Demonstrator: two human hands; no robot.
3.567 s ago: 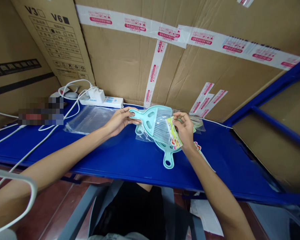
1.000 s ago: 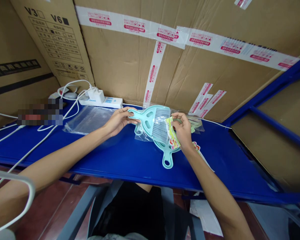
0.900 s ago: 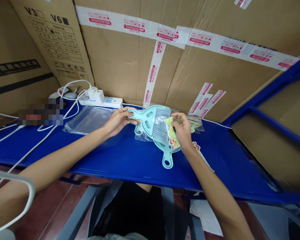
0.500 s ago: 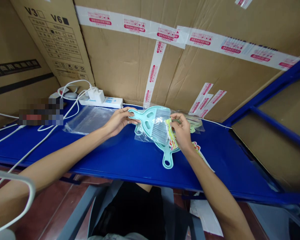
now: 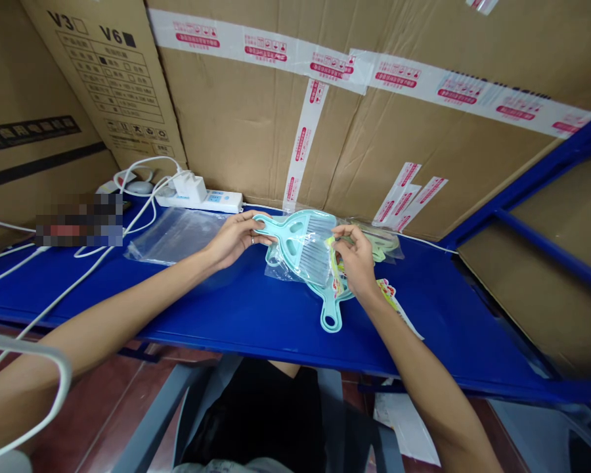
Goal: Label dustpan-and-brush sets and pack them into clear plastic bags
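Observation:
My left hand (image 5: 239,238) grips the handle of a mint-green hand brush (image 5: 291,238), thumb on top. Its grey bristles point right, and clear plastic film covers part of it. At the bristle end, my right hand (image 5: 355,259) pinches a colourful printed card (image 5: 335,269) between thumb and fingers. Underneath lies another mint-green piece with a ringed handle (image 5: 331,315) pointing toward me; my right hand and the brush hide most of it. A second printed card (image 5: 396,303) rests beside my right wrist.
A clear plastic bag (image 5: 177,235) lies left on the blue table (image 5: 217,322). Behind it are a white power strip (image 5: 221,200) and trailing white cables. Pale green wrapped items (image 5: 387,244) sit at the back right. Cardboard (image 5: 246,125) walls the rear; a blue frame (image 5: 536,177) stands right.
The card in my right hand has tilted and now shows less of its printed face. My right hand has shifted very slightly left; my left hand keeps its hold on the brush.

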